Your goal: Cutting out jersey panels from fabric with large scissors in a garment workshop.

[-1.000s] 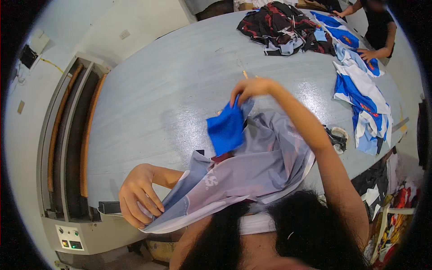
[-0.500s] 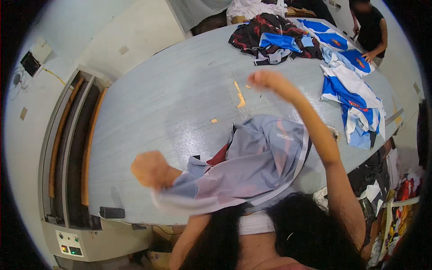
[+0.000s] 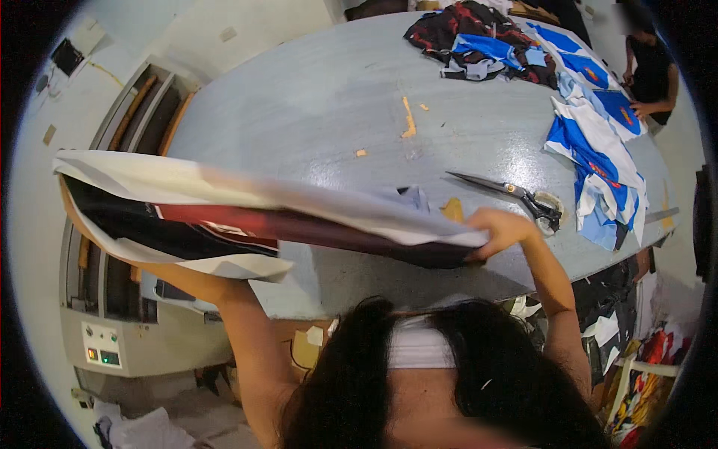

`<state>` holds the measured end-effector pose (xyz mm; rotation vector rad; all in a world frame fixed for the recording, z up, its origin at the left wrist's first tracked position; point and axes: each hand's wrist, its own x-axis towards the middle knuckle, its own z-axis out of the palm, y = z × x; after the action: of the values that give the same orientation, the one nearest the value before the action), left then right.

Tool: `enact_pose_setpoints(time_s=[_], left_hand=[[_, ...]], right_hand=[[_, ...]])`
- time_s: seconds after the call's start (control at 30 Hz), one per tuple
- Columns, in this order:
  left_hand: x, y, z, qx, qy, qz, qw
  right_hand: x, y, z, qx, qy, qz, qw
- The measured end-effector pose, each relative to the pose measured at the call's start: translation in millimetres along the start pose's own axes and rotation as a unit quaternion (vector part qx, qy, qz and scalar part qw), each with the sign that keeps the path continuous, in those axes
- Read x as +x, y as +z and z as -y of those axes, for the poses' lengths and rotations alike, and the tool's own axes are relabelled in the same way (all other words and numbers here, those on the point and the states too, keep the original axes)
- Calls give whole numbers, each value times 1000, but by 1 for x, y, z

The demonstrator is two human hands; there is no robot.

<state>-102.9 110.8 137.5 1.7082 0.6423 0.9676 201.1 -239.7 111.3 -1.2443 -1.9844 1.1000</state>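
A printed fabric panel (image 3: 217, 218), white on one side and black, red and maroon on the other, is stretched in the air across the table's near left. My right hand (image 3: 501, 230) pinches its right end between thumb and fingers. My left forearm (image 3: 187, 280) runs up under the panel to its raised left end; the fabric hides the fingers there. Large fabric shears (image 3: 516, 191) with black handles lie just beyond my right hand, blades pointing left. Their handles rest beside a roll of tape (image 3: 553, 203).
The pale grey table (image 3: 299, 105) has torn tan patches. Black-red garments (image 3: 479, 45) lie at its far end, with blue-and-white printed pieces (image 3: 598, 153) on the right. A person in black (image 3: 654, 82) touches them. A roller machine (image 3: 142, 344) stands left; cloth fills a rack (image 3: 651, 382) lower right.
The fabric has risen off the table and spread leftward, now showing its black and red side. My right hand has come down to its right end. The shears have come into view.
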Motion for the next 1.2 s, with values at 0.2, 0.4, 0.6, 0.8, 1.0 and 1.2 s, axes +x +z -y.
enact_pose_setpoints(time_s=[0.2,0.4,0.6,0.8,1.0,1.2], left_hand=[[-29,-36,-23,30,-4,-84,996],[-22,-53,-56,45,16,-152,987],[64,-16,-71,45,22,-126,991],[208,-163,74,273,-117,-302,906],[190,9,144,516,-11,82,852],[56,130,103,453,-243,123,849]], right_hand=[[-37,-51,19,106,-177,-170,964],[-11,-70,-13,118,65,-288,948],[-21,-86,-97,136,313,-264,902],[74,-84,-113,20,268,-325,907],[22,-86,-139,-130,273,-397,867],[-27,-73,-131,-48,304,-417,855]])
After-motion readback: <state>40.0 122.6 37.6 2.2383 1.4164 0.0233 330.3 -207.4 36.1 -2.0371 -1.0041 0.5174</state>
